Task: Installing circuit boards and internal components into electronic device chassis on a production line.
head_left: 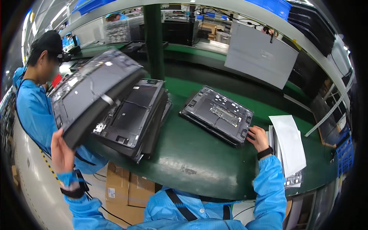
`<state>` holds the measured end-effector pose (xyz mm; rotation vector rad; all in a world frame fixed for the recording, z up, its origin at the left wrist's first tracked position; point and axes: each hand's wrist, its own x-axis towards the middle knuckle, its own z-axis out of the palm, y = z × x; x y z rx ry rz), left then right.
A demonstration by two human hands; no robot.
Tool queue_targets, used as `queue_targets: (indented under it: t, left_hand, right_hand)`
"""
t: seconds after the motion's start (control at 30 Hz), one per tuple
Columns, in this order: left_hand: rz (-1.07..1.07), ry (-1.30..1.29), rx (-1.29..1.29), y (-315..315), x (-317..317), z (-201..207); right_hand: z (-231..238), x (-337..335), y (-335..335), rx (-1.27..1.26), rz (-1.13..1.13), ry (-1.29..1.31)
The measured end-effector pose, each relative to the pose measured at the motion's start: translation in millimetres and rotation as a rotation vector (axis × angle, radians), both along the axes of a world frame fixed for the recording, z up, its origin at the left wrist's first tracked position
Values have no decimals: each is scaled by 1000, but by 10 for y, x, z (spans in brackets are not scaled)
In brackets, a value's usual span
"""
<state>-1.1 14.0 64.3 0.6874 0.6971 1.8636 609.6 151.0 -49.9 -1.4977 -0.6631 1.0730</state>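
My left hand point(62, 151) grips the near corner of a grey laptop base point(94, 82), which is tilted up, with a dark underside and a white strip along its edge. Under and behind it stands a stack of open laptop bases point(134, 115) with dark inner panels and cables. On the right, a smaller stack is topped by another laptop base point(218, 113) with a small circuit board and several white pieces inside. My right hand point(258, 138) holds this base's near right corner with bent fingers. Both wrists carry black bands.
White sheets point(289, 145) lie over more parts to the right of my right hand. A dark green post point(154, 42) rises from the green table point(191, 165). A grey panel point(262, 53) hangs at the back. A co-worker in blue point(36, 99) stands left; cardboard boxes point(126, 188) are below.
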Motion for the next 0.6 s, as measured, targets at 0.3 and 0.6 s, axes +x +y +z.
queue_targets:
  t: [0.3,0.6]
  left_hand:
    - [21,-18,-66,1340,-835,-741]
    - [-16,322,-364,1283,-309,-493]
  right_hand:
    - [197,-66,287,-126,54,151]
    - [249,-239,273,-70,87,-229]
